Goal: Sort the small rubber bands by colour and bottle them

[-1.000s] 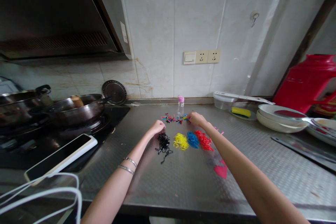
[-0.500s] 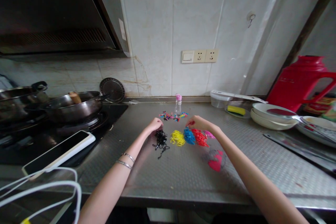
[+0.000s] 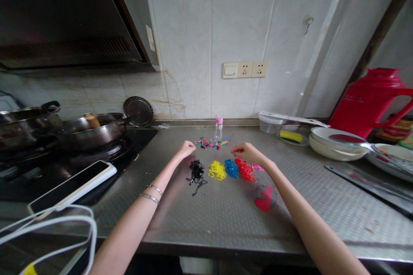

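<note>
Small rubber bands lie sorted on the steel counter (image 3: 226, 219): a black pile (image 3: 196, 171), a yellow pile (image 3: 217, 170), a blue pile (image 3: 231, 168), a red pile (image 3: 245, 169) and a few pink ones (image 3: 257, 166). A mixed-colour heap (image 3: 211, 143) lies farther back by a small pink-capped bottle (image 3: 218, 127). My left hand (image 3: 186, 149) is curled closed just left of the mixed heap, above the black pile. My right hand (image 3: 245, 151) pinches something small and red above the red pile.
A hob with a wok (image 3: 88, 131) and another pan (image 3: 22, 126) fills the left. A phone (image 3: 72, 185) with white cables (image 3: 48, 232) lies at the front left. Bowls (image 3: 335, 141), a yellow sponge (image 3: 290, 135), a clear container (image 3: 271, 123) and a red thermos jug (image 3: 371, 101) stand right.
My right hand drew back from the mixed heap to above the red pile, holding a red piece. My left hand rose from the black pile toward the mixed heap.
</note>
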`<action>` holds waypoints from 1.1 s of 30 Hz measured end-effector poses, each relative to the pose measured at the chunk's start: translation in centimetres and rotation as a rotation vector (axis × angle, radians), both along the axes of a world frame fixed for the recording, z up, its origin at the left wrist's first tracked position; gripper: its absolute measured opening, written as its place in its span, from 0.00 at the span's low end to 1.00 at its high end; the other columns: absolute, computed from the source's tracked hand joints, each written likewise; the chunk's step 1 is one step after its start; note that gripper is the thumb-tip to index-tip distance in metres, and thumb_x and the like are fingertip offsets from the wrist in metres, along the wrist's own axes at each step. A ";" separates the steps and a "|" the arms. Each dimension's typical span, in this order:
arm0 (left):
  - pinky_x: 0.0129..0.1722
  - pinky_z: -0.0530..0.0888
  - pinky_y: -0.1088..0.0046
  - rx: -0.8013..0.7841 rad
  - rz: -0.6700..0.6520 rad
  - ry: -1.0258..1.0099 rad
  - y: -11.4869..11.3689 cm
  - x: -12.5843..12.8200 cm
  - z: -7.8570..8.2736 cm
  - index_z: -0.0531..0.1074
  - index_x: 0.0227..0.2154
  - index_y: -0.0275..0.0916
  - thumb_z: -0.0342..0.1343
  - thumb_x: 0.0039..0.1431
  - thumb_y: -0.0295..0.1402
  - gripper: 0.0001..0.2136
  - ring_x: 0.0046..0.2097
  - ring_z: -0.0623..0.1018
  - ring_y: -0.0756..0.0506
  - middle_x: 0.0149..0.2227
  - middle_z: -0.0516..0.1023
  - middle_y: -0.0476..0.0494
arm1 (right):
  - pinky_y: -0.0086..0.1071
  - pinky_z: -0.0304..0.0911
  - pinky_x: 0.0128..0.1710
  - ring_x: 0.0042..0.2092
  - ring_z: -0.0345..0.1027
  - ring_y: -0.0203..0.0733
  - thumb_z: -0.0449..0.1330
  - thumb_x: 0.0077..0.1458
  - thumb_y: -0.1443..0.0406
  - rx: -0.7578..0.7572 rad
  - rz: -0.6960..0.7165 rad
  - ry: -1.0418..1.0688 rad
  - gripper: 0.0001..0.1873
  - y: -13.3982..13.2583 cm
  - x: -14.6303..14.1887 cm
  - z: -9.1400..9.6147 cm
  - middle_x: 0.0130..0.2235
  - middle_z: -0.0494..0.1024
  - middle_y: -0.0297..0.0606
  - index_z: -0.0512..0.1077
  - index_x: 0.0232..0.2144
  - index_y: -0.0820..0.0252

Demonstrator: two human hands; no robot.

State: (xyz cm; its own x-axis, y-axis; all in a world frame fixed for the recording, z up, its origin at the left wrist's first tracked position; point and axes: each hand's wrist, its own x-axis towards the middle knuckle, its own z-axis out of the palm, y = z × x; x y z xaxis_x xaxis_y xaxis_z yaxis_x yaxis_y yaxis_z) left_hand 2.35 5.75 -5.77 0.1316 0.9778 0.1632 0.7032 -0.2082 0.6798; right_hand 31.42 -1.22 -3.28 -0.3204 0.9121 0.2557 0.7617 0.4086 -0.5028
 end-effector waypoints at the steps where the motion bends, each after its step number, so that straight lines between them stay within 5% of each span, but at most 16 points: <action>1: 0.28 0.65 0.77 0.029 0.011 0.028 0.4 -0.2 0.0 0.75 0.23 0.31 0.52 0.44 0.28 0.08 0.28 0.71 0.49 0.24 0.75 0.43 | 0.25 0.60 0.32 0.31 0.68 0.36 0.54 0.43 0.69 0.005 -0.004 0.004 0.13 -0.2 -0.1 0.0 0.29 0.77 0.35 0.75 0.32 0.62; 10: 0.32 0.66 0.76 0.108 -0.143 0.150 2.2 1.4 -0.3 0.75 0.36 0.33 0.54 0.44 0.29 0.13 0.30 0.72 0.48 0.29 0.76 0.43 | 0.25 0.60 0.33 0.32 0.68 0.36 0.51 0.44 0.70 0.039 0.019 -0.038 0.15 -0.6 -0.6 -0.5 0.31 0.77 0.36 0.75 0.32 0.60; 18: 0.33 0.65 0.76 0.172 -0.159 0.203 2.8 2.2 -0.3 0.76 0.27 0.35 0.52 0.44 0.26 0.09 0.31 0.72 0.48 0.27 0.76 0.43 | 0.25 0.60 0.35 0.34 0.68 0.37 0.52 0.43 0.71 0.051 0.008 -0.091 0.15 -0.1 -0.4 -1.4 0.33 0.77 0.37 0.75 0.33 0.59; 29: 0.34 0.67 0.75 0.123 -0.184 0.050 2.3 -0.2 0.7 0.75 0.26 0.32 0.54 0.44 0.31 0.09 0.31 0.73 0.48 0.27 0.76 0.42 | 0.25 0.60 0.35 0.35 0.68 0.37 0.51 0.43 0.71 0.022 0.000 -0.100 0.16 0.0 0.2 -1.4 0.34 0.77 0.36 0.75 0.33 0.58; 33: 0.34 0.67 0.76 -0.023 -0.344 0.053 0.5 -2.2 1.7 0.76 0.25 0.33 0.55 0.42 0.32 0.09 0.31 0.73 0.49 0.27 0.77 0.43 | 0.25 0.60 0.34 0.33 0.68 0.37 0.51 0.43 0.70 0.057 -0.013 -0.082 0.16 -0.1 0.2 -1.3 0.32 0.77 0.38 0.76 0.33 0.60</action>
State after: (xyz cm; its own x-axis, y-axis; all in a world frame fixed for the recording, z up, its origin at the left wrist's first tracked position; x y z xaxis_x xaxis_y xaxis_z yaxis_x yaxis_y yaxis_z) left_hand 0.15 6.26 -4.09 0.4617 0.8781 0.1256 0.6287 -0.4238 0.6520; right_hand 31.64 -1.30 -4.54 -0.3308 0.9010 0.2808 0.8047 0.4247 -0.4147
